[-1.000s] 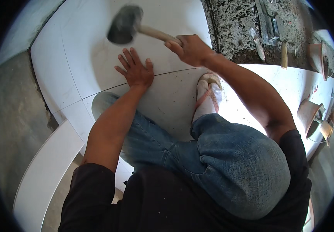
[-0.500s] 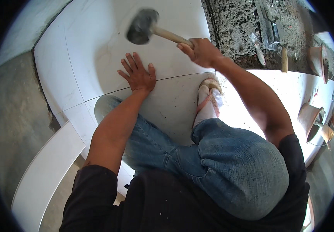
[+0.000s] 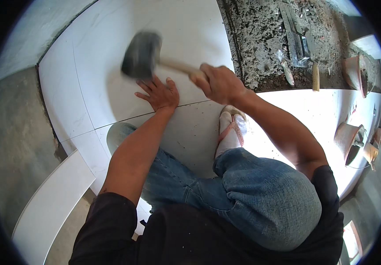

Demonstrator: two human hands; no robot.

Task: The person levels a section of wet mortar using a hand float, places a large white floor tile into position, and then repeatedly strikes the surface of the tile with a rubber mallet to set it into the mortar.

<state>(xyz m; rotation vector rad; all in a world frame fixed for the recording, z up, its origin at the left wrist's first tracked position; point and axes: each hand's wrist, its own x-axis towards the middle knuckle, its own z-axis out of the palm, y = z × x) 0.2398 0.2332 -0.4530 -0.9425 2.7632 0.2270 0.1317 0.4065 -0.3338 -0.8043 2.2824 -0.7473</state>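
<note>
My right hand (image 3: 217, 83) grips the pale wooden handle of a black-headed mallet (image 3: 139, 55), blurred in motion over the large white tile (image 3: 102, 62), just above and beside my other hand. My left hand (image 3: 160, 96) lies spread on that tile near a seam, fingers apart and holding nothing; the mallet head hides some fingertips. My foot in a sandal (image 3: 230, 130) rests on the tiles below my right hand.
Rough mortar (image 3: 261, 44) at the upper right bears a metal trowel (image 3: 295, 39), a small light-handled tool (image 3: 287, 70) and a wooden handle (image 3: 316, 77). Buckets (image 3: 346, 141) stand at the right. A loose white strip (image 3: 51, 194) lies lower left, beside the wall along the left.
Half a second ago the mallet was higher and farther right; it has swung down and left over my left hand, with my right hand lower too. My left hand stays flat.
</note>
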